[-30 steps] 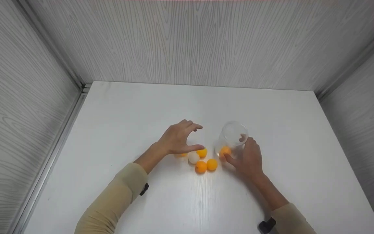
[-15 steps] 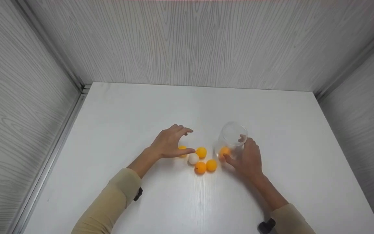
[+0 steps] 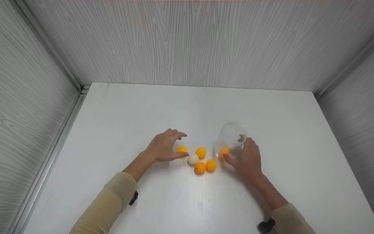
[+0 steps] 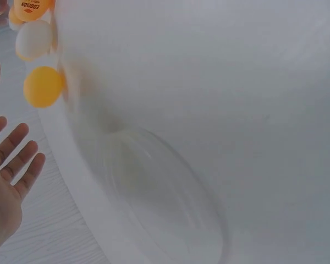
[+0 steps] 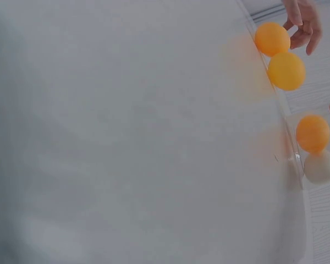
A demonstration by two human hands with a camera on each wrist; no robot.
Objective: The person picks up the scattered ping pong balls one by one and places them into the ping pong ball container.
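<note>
My left hand (image 3: 162, 146) is held with thumb and fingers spread apart, nothing between them. A yellow-orange ping-pong ball (image 3: 182, 149) lies beside its thumb, and the thumb tip is right by a white ping-pong ball (image 3: 193, 159). My right hand (image 3: 251, 159) grips a clear plastic cup (image 3: 232, 129) that stands upright on the table. Through the cup's wall show an orange ball (image 5: 313, 133) and a white ball (image 5: 319, 166). Between the hands lie more loose balls: a yellow-orange one (image 3: 201, 152), an orange one (image 3: 200, 168) and another (image 3: 211, 165).
The white tabletop (image 3: 135, 107) ends at a grey wood-grain panel (image 3: 187, 42) at the back. Similar panels stand at the left and right sides. A dark strap piece (image 3: 266, 225) shows at the right wrist.
My left hand has drawn back left and toward me, uncovering the leftmost yellow-orange ball. The right hand and cup keep their place, and the loose balls lie as before.
</note>
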